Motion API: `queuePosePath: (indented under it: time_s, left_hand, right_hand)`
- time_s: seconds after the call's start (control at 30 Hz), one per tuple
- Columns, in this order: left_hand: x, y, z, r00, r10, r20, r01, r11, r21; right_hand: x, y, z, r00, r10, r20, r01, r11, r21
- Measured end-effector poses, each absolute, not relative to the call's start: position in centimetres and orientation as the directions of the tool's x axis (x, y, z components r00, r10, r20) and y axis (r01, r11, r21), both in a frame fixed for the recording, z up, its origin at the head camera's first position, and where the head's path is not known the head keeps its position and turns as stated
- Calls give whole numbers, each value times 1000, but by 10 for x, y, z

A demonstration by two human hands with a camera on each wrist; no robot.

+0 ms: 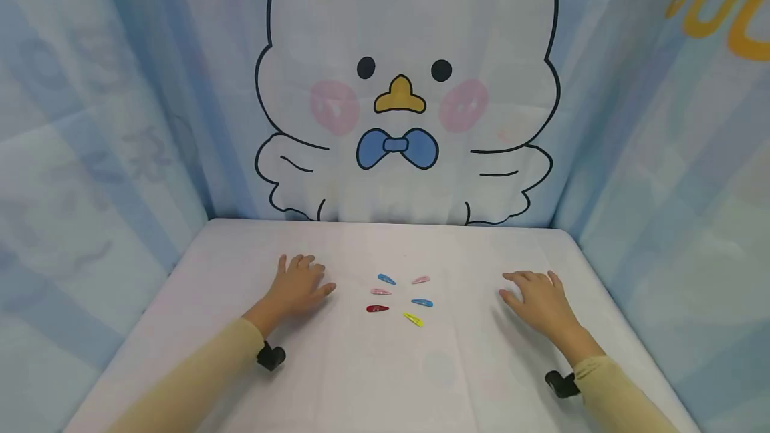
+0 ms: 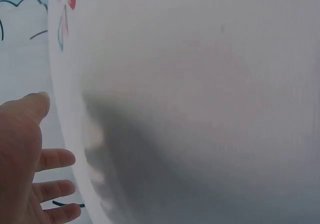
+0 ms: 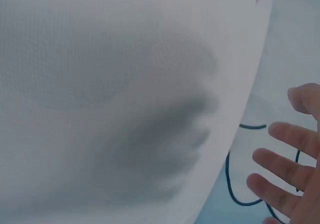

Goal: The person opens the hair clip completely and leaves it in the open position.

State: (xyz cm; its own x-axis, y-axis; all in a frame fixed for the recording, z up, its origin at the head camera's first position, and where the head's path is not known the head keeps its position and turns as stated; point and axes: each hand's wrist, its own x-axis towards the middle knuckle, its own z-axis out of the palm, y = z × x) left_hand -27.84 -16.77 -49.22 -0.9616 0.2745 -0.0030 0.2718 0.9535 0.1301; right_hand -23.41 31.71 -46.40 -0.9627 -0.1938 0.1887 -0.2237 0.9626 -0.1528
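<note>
Several snap hair clips lie in two loose columns mid-table in the head view. The left column has a blue clip (image 1: 387,279), a pink clip (image 1: 381,292) and a red clip (image 1: 377,309). On the right are a pink clip (image 1: 421,280), a blue clip (image 1: 422,303) and a yellow clip (image 1: 414,320). My left hand (image 1: 299,287) is over the table left of them, fingers spread, holding nothing. To their right, my right hand (image 1: 541,303) hovers above its shadow with fingers apart and nothing held. Both wrist views show the spread fingers.
A white-covered table (image 1: 337,379) spreads beneath both hands. Behind it hangs a blue and white curtain (image 1: 397,192) with a cartoon bird, and more curtain encloses both sides. A small black device sits at each wrist.
</note>
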Motion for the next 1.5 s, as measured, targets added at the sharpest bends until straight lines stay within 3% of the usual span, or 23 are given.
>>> queuePosePath:
  time_s: [0.2,0.47,0.7,1.5]
  left_hand:
    - [-267,-142,-498,-957,290,-16,282,941,184]
    - [-264,-110,-499,-961,264,-86,210,895,394]
    - [-258,-86,-504,-958,280,-57,215,836,504]
    - [-243,-59,-491,-955,292,39,269,811,520]
  right_hand:
    - [-228,311,-466,-966,-191,176,-224,957,-187]
    - [-221,295,-466,-977,-202,71,-213,930,-300]
    - [-216,283,-469,-978,-209,8,-196,906,-375]
    - [-208,252,-471,-979,-202,4,-188,906,-379]
